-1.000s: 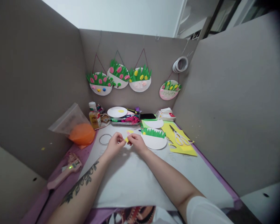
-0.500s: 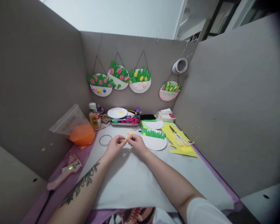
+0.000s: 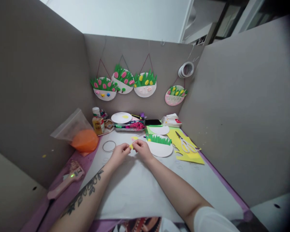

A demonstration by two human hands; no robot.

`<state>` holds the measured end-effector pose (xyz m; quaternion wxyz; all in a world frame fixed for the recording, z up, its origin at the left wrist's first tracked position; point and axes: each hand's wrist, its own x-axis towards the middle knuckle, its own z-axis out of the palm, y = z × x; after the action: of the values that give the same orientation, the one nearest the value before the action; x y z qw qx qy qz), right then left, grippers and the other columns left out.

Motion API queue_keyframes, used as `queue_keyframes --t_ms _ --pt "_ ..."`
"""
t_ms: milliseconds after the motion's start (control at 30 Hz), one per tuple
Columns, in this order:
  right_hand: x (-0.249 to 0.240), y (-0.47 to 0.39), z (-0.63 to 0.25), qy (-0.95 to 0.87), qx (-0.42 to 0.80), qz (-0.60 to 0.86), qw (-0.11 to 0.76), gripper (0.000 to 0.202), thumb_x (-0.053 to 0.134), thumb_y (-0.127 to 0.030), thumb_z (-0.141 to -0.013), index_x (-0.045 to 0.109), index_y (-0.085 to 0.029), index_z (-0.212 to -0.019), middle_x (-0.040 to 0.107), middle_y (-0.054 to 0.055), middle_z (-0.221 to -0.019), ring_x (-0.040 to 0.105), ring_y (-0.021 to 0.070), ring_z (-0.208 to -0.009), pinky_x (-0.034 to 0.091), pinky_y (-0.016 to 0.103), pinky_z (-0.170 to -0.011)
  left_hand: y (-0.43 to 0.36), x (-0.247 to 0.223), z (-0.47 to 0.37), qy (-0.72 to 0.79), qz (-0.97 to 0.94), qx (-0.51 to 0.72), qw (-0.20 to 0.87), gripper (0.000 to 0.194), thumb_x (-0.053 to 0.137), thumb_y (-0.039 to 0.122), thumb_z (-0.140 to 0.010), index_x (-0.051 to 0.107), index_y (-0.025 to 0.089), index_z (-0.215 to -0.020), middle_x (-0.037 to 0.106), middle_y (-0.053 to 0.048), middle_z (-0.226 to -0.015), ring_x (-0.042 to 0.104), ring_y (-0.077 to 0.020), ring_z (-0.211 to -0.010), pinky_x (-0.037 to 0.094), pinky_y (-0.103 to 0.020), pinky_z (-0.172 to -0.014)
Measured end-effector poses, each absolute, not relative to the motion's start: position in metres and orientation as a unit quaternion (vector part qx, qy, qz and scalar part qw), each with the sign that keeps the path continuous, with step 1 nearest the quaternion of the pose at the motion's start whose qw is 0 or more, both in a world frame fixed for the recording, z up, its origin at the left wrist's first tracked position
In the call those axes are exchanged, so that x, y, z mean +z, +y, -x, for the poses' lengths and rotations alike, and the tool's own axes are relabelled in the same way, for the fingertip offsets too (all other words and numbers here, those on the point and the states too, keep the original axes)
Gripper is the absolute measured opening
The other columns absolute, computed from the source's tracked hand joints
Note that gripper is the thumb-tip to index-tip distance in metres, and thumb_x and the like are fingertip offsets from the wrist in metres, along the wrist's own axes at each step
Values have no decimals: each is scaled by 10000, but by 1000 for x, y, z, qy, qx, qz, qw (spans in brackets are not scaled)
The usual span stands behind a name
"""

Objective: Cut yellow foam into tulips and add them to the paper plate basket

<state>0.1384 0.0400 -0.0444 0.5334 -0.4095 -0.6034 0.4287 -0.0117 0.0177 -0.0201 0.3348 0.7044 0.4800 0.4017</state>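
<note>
Between my fingertips is a small yellow paper piece (image 3: 131,146), pinched from both sides over the white work sheet. My left hand (image 3: 121,153) grips its left edge and my right hand (image 3: 142,150) its right; the fingers cover much of it. Just beyond lie more small yellow and pink paper pieces (image 3: 134,138). To the right of my right hand rests a white half-plate (image 3: 159,150) with a green paper grass strip (image 3: 159,139) along its top and a yellow bit at the strip's left end. A thin ring (image 3: 109,146) lies left of my left hand.
White-handled scissors (image 3: 187,145) lie on yellow paper (image 3: 190,157) at right. A glue gun (image 3: 66,183) with a green light, an orange-filled bag (image 3: 84,140) and a glue bottle (image 3: 98,124) stand left. Behind are a supply tray (image 3: 129,129) and hanging plate baskets (image 3: 145,91).
My fingers have shifted slightly on the yellow paper piece, and more of it shows between them. Other things stay in place; the view has tilted a little.
</note>
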Motion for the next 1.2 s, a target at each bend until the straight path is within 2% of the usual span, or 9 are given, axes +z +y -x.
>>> queue_keyframes --t_ms 167,333,467,600,667,800,900,1067,1200 --pt "-47 43 -140 -592 425 418 542 185 534 -278 -719 549 -175 -565 493 -35 -499 420 94 -478 333 215 -491 16 -19 10 476 -696 401 358 202 485 313 -731 555 172 -604 559 8 -583 487 -136 -583 346 -231 -567" --pt "-50 47 -140 -560 474 399 551 287 494 -367 -777 562 -164 -586 504 -14 -515 428 94 -473 330 216 -469 18 -17 10 473 -660 426 400 205 498 337 -722 565 169 -626 558 6 -583 493 -137 -575 355 -231 -568" --pt "-49 46 -139 -552 531 337 548 178 589 -348 -722 619 -184 -782 566 -6 -653 483 94 -534 333 201 -468 19 -14 12 479 -635 436 421 218 499 350 -724 571 170 -625 552 7 -567 494 -137 -572 357 -229 -567" --pt "-48 42 -137 -563 552 307 533 292 636 -311 -681 616 -217 -958 591 -2 -752 527 106 -613 356 200 -494 20 -14 15 470 -655 422 415 213 480 317 -749 556 165 -620 531 17 -566 471 -121 -562 342 -220 -555" --pt "-49 43 -137 -563 554 308 530 273 635 -300 -681 618 -207 -937 587 -3 -734 525 107 -615 359 202 -500 20 -15 16 462 -675 414 399 200 464 302 -762 552 165 -646 527 21 -580 468 -119 -570 341 -218 -555" --pt "-52 47 -138 -558 541 319 542 143 628 -292 -685 599 -182 -771 556 -22 -638 477 92 -546 341 205 -481 17 -19 14 447 -721 407 339 223 423 305 -798 558 165 -688 554 11 -634 489 -126 -619 354 -222 -584" --pt "-53 48 -138 -559 518 336 553 129 614 -296 -697 568 -175 -694 517 -38 -578 435 81 -499 330 208 -469 15 -21 12 446 -735 405 310 245 417 339 -810 567 167 -721 573 4 -667 502 -129 -639 359 -222 -583" --pt "-50 45 -136 -571 498 347 553 125 598 -259 -707 563 -174 -792 502 -48 -594 447 78 -501 348 209 -481 16 -23 12 468 -725 414 289 204 448 318 -778 546 168 -680 527 24 -612 462 -115 -592 339 -214 -549" --pt "-49 43 -133 -558 493 338 576 184 581 -235 -708 487 -200 -863 483 -71 -595 479 80 -499 373 206 -485 19 -22 13 477 -703 422 316 170 459 287 -740 517 167 -633 490 34 -570 440 -109 -563 328 -210 -532"
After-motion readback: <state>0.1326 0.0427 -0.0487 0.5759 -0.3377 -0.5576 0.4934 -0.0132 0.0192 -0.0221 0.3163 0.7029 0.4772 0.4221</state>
